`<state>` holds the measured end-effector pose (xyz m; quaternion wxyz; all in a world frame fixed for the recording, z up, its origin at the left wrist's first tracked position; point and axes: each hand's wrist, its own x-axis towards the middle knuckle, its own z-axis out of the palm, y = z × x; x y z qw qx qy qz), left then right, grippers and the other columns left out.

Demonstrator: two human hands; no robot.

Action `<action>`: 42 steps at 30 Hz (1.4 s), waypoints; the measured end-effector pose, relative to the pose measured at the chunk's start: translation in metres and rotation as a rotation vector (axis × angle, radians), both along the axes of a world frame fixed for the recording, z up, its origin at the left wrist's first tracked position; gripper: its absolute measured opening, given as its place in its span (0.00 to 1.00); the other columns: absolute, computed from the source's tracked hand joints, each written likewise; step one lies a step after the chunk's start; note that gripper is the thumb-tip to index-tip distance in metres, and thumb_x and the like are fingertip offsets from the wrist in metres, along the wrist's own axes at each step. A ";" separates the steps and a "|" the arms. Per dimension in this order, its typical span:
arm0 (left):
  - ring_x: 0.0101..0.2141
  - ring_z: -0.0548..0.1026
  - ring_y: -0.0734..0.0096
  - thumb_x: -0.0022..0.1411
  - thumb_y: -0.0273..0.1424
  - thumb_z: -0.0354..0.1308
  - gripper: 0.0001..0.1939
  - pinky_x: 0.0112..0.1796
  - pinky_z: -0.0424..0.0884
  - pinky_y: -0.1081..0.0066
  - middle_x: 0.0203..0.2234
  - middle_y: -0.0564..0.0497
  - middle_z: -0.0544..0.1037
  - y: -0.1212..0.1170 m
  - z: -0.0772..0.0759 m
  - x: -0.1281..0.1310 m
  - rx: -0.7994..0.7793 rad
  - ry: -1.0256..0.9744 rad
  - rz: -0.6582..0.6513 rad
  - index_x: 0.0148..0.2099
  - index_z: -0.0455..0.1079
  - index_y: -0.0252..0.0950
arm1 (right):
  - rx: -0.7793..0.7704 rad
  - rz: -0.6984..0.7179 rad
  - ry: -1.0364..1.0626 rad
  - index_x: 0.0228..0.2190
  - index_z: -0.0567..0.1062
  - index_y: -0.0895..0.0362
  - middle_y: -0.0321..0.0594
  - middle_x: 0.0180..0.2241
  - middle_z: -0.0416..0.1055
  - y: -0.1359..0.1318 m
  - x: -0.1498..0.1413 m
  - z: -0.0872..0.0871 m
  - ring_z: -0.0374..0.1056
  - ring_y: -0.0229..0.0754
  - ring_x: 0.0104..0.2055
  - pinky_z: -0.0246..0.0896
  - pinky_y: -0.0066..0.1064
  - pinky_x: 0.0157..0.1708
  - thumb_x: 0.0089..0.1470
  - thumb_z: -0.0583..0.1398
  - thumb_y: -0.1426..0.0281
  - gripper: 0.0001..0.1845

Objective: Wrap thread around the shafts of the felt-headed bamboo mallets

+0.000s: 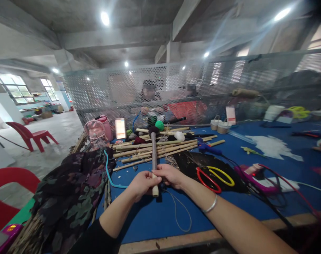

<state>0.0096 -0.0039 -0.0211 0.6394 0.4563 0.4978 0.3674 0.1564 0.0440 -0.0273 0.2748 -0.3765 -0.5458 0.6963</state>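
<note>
Both my hands hold a bamboo stick [154, 151] above the front of the blue table [139, 218]. The stick points away from me. Its upper length has a grey-brown covering, while the near end is bare and pale. My left hand [142, 185] pinches it close to the bare end. Just beyond, my right hand [171, 175] closes its fingers on the same stick. A thin thread [188, 215] trails from beneath my right hand and loops on the table. The stick's far tip overlaps a dark ball of yarn [153, 129], so whether they touch cannot be told.
Several loose bamboo sticks [134, 155] lie behind, with green [159, 125] and white yarn balls [179, 136]. Scissors [214, 188], a blue glue gun [210, 147] and a purple power strip [242, 174] are right. Dark patterned cloth [75, 190] covers the left. A perforated screen [118, 84] separates co-workers.
</note>
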 end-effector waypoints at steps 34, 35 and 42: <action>0.15 0.64 0.81 0.46 0.40 0.64 0.17 0.18 0.59 0.78 0.14 0.56 0.67 -0.003 0.011 -0.003 0.029 0.028 -0.026 0.26 0.62 0.33 | -0.088 0.116 0.114 0.28 0.66 0.59 0.22 0.13 0.48 0.006 0.007 0.000 0.35 0.25 0.13 0.28 0.20 0.12 0.42 0.64 0.65 0.15; 0.17 0.67 0.79 0.47 0.39 0.64 0.16 0.20 0.61 0.78 0.17 0.53 0.70 -0.003 0.013 -0.003 -0.008 -0.038 -0.051 0.28 0.64 0.32 | -0.107 0.138 0.132 0.28 0.66 0.59 0.22 0.13 0.48 0.006 0.009 0.001 0.35 0.24 0.13 0.27 0.20 0.12 0.42 0.64 0.64 0.15; 0.19 0.70 0.75 0.50 0.42 0.61 0.18 0.20 0.63 0.76 0.21 0.50 0.73 -0.005 0.012 -0.004 -0.075 -0.025 -0.146 0.34 0.66 0.31 | -0.076 0.126 0.118 0.28 0.66 0.60 0.23 0.14 0.51 0.005 0.009 0.000 0.36 0.24 0.13 0.28 0.20 0.11 0.42 0.65 0.64 0.15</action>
